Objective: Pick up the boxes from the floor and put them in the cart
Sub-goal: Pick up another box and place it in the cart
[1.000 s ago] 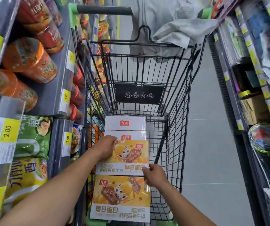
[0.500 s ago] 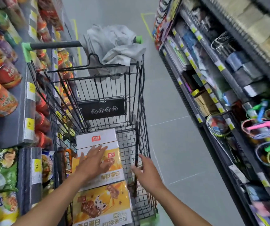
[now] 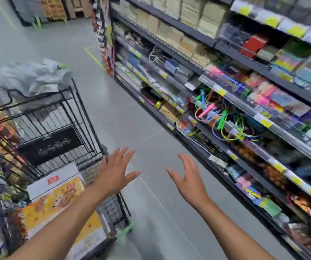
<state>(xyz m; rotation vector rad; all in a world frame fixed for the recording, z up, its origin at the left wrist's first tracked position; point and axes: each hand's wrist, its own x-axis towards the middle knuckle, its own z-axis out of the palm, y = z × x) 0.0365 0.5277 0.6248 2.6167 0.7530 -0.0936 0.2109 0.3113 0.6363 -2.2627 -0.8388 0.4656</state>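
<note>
Head view: both hands are empty with fingers spread. The left hand (image 3: 113, 175) hangs just past the right wall of the cart (image 3: 87, 119), and the right hand (image 3: 188, 182) is over bare floor (image 3: 132, 109), well apart from the left. The boxes (image 3: 57, 196) already loaded lie flat in a stack at the near end of the basket, yellow and white faces up. No box on the floor shows from here, so the next step, as I judge it, is to find one and fetch it. To do that well, take the box with a hand on each opposite edge and carry it level. Lift it over the wire rim rather than dragging it across, and set it squarely on the stack so nothing slides. The left forearm is close to the cart wall and its green corner bumper (image 3: 126, 229) – a likely snag on the return swing. On the right, the shelves (image 3: 244, 156) jut into the aisle with looped cords (image 3: 224, 117) hanging at their fronts. The grey strip of floor between cart and shelving is the open room for bending and turning.
</note>
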